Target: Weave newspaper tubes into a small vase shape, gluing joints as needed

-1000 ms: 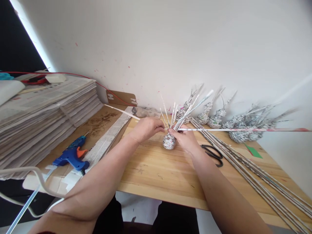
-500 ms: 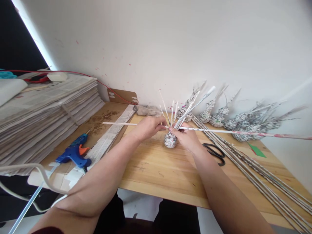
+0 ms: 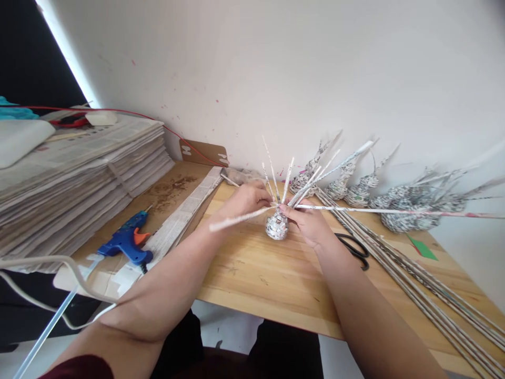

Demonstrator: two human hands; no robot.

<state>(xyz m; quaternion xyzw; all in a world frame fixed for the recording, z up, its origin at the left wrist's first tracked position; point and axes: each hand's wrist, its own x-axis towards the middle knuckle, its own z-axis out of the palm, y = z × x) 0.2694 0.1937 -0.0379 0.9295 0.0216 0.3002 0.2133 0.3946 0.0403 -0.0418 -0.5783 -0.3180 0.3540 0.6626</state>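
Right hand: Your right hand (image 3: 310, 221) grips the small round grey-and-white woven newspaper piece (image 3: 276, 227), thumb at its top edge.
Left hand: Your left hand (image 3: 250, 199) has its fingers curled at that same edge; I can't tell if they pinch a stick.
Woven piece: It is between your hands, over the pale wooden table (image 3: 252, 284).
Paper: Thin white rolled-paper sticks (image 3: 288, 180) poke up from it like a fan. A long thin white paper strand (image 3: 355, 209) runs out past your right hand.
Weaving step: You seem to be bending paper around the sticks at the neck.
Next bend: It looks to need a firm right thumb and a gentle left pull.
Insides: Your fingers hide the top, so I can't see inside.
Others: More grey-and-white woven newspaper shapes (image 3: 357, 192) stand beyond your right hand; their insides don't show.
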